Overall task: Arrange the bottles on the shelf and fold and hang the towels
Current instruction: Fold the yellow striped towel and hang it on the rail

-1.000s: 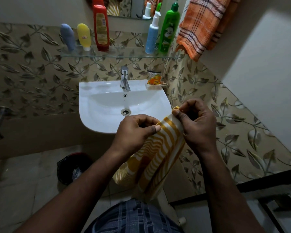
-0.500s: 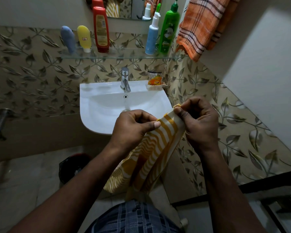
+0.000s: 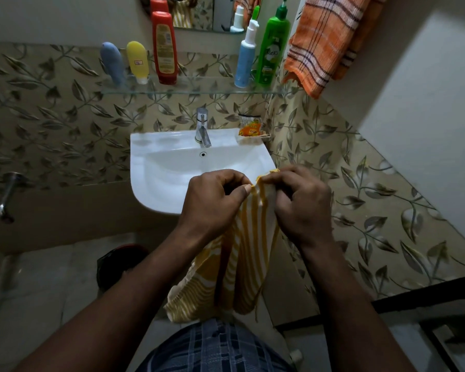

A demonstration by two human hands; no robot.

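A yellow and white striped towel (image 3: 234, 269) hangs down in front of me over the near edge of the sink. My left hand (image 3: 212, 202) pinches its top edge with thumb and forefinger. Right beside it, my right hand (image 3: 298, 202) grips the same top edge with curled fingers. On the glass shelf (image 3: 199, 88) stand a blue tube (image 3: 112, 63), a yellow tube (image 3: 137, 61), a red bottle (image 3: 163, 47), a light blue pump bottle (image 3: 245, 59) and a green pump bottle (image 3: 272, 49). An orange checked towel (image 3: 325, 41) hangs at the upper right.
The white sink (image 3: 169, 167) with its tap (image 3: 202, 127) is fixed to the leaf-patterned wall. An orange sachet (image 3: 250, 127) lies on the sink's right back corner. A dark bin (image 3: 116, 264) stands on the floor below. A wall tap (image 3: 6, 197) sticks out at left.
My two hands have drawn closer together along the towel's top edge, so the cloth between them has narrowed and hangs in folds.
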